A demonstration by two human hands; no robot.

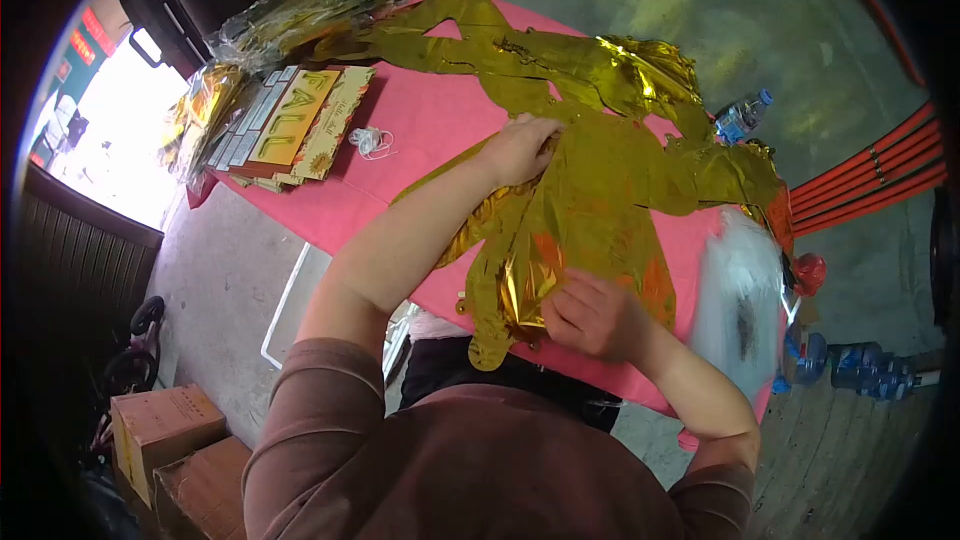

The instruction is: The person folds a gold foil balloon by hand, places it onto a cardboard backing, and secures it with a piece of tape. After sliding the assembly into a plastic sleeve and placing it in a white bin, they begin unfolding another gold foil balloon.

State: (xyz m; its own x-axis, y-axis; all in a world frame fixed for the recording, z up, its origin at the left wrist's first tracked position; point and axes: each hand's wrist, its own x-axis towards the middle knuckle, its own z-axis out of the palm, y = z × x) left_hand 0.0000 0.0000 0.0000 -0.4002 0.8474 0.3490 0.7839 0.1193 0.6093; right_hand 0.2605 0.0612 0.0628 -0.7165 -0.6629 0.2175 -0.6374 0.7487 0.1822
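Grey concrete floor [215, 280] surrounds a table draped in pink cloth [425, 120], across the middle of the view. Flat, crinkled gold foil [610, 170] covers much of it, from the centre to between twelve and three o'clock. Two cardboard boxes [180, 415] sit at eight. Whitish clear plastic [735, 275] lies just past three. Printed packs [300, 125], one reading "FALL", are stacked at ten. On the foil, the left hand [518, 150], near one, and the right hand [600, 318], at four, have curled fingers; I cannot tell whether either grips. A water bottle [742, 118] shows at two. White string [372, 143] lies coiled beside the packs.
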